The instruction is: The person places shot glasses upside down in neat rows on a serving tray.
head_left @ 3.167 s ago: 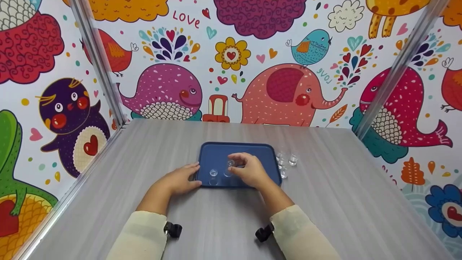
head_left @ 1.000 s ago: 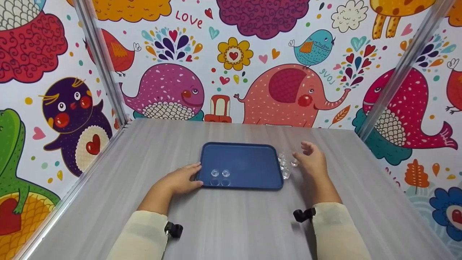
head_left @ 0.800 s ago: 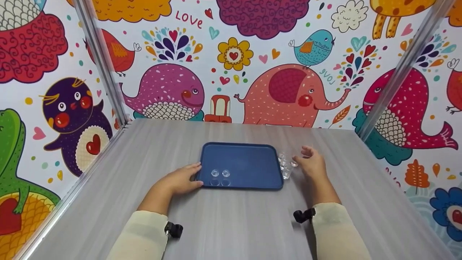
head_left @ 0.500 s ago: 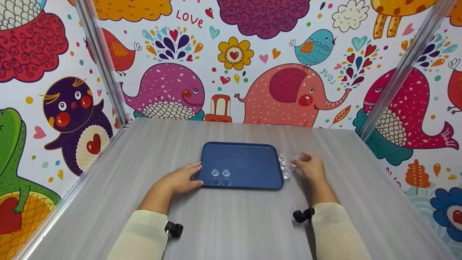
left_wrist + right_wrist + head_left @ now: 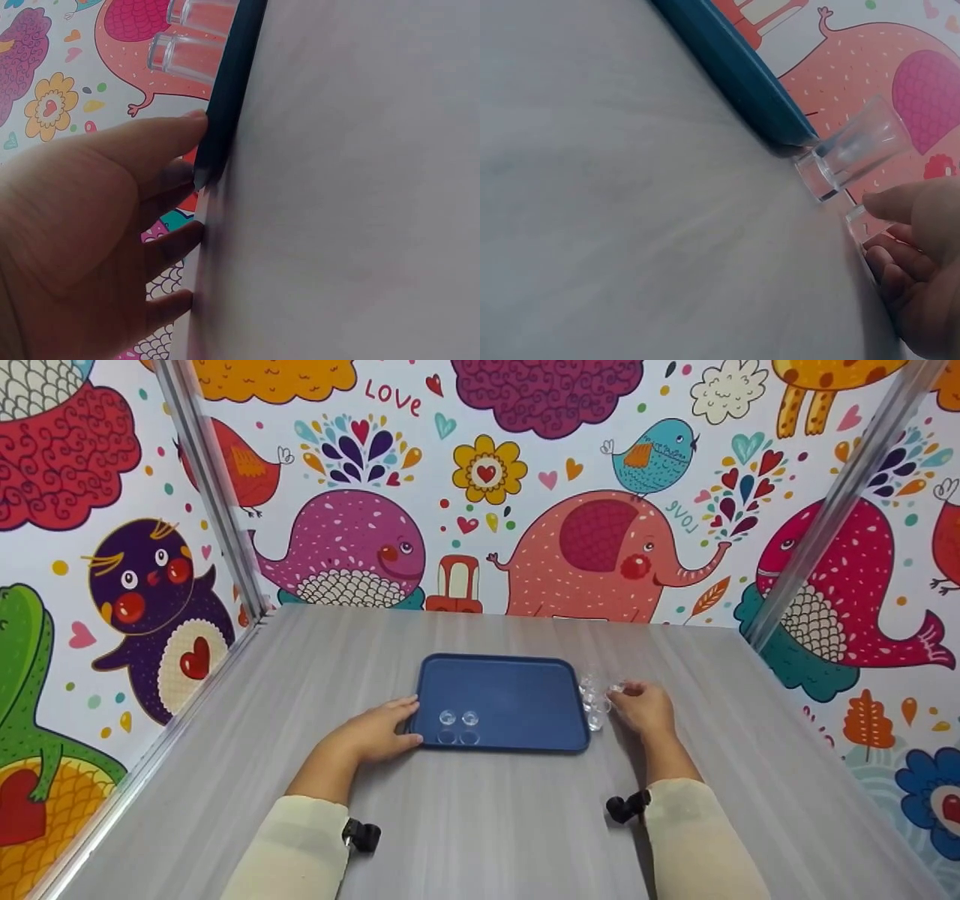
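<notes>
A blue tray (image 5: 517,682) lies on the table, with two clear shot glasses (image 5: 458,718) standing side by side near its front left. My left hand (image 5: 379,730) rests against the tray's left edge, thumb near the front corner and fingers spread farther back. Beyond the tray's right edge, my right hand (image 5: 646,706) pinches a clear shot glass (image 5: 864,226) between thumb and fingers, partly hiding it. Several more clear shot glasses (image 5: 594,721) stand close together between that hand and the tray. In the right wrist view, one shot glass (image 5: 851,150) stands upright beside the tray corner.
The grey wood-grain table (image 5: 480,825) reaches back to a wall printed with cartoon animals. Metal posts (image 5: 217,495) stand at the left and right corners. A small black camera (image 5: 361,835) sits at each sleeve cuff.
My right hand has set a second shot glass on the tray beside the first, moved right, and closed its fingers on another glass. The left hand stays at the tray's edge.
</notes>
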A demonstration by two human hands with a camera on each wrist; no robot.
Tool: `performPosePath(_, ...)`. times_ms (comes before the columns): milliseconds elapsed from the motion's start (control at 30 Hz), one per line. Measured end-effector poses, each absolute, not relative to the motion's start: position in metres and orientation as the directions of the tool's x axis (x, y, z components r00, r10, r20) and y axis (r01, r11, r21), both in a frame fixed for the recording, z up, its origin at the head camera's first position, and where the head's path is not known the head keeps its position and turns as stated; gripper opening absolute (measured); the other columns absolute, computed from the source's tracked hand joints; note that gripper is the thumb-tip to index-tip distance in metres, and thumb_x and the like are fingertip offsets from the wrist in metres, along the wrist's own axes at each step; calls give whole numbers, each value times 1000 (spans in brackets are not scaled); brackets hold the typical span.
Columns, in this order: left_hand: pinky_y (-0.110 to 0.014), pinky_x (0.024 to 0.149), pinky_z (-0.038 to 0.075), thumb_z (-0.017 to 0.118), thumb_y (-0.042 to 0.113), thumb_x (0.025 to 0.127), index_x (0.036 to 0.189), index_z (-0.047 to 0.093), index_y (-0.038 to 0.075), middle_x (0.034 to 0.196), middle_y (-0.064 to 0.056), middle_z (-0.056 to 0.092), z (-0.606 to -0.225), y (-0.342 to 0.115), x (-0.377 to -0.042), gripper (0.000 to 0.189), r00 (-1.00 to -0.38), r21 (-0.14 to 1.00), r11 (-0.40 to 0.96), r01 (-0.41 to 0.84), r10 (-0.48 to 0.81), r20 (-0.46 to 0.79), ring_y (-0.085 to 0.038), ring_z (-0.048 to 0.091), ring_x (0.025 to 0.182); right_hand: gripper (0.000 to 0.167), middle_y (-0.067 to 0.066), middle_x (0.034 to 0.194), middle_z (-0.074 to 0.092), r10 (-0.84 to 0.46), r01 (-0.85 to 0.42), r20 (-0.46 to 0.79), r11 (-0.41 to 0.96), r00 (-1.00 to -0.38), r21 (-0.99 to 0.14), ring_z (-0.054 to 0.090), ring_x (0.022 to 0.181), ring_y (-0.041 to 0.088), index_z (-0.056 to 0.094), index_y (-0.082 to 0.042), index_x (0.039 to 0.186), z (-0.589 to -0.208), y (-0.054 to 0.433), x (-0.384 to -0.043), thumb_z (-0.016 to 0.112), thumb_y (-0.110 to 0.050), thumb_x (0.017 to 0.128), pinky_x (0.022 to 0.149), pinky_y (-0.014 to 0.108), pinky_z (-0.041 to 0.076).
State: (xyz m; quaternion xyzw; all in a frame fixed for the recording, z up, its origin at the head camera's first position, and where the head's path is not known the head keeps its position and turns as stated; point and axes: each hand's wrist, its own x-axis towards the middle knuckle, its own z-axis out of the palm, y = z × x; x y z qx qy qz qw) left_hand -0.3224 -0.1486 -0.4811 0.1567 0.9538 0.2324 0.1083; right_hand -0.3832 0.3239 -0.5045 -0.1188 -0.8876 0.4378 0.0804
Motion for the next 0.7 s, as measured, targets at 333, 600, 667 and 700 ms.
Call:
performPosePath(333, -60, 134, 27, 68, 37, 104, 164, 43, 8, 177, -6, 34, -482, -149, -323, 71, -926, 479, 839, 257, 356, -127, -38, 32, 164, 42, 11, 128, 67, 345, 164, -32, 361, -938, -918, 66, 106, 22, 66, -8, 132, -478, 311, -376, 73, -36, 101, 87, 30, 63)
performPosePath(600, -59, 134, 27, 68, 38, 104, 164, 43, 6, 176, -8, 35, -481, -150, -322, 72, -922, 485, 832, 269, 368, -120, -39, 32, 163, 39, 8, 112, 70, 314, 13, 107, 359, -943, -933, 68, 101, 21, 67, -5, 126, -460, 288, -372, 76, -32, 99, 78, 16, 56)
performPosePath(667, -60, 134, 27, 68, 39, 104, 164, 43, 7, 176, -8, 35, -481, -150, -321, 73, -922, 487, 831, 268, 367, -120, -39, 32, 163, 41, 10, 116, 71, 294, 4, 108, 356, -950, -935, 71, 106, 26, 67, -6, 128, -456, 282, -370, 76, -33, 100, 79, 16, 57)
performPosePath(700, -60, 134, 27, 68, 39, 104, 164, 43, 7, 176, -8, 35, -481, -150, -321, 73, -922, 486, 832, 267, 367, -121, -39, 32, 163, 41, 11, 118, 72, 286, 2, 106, 354, -952, -935, 71, 108, 28, 67, -6, 129, -455, 278, -370, 76, -33, 100, 80, 16, 57)
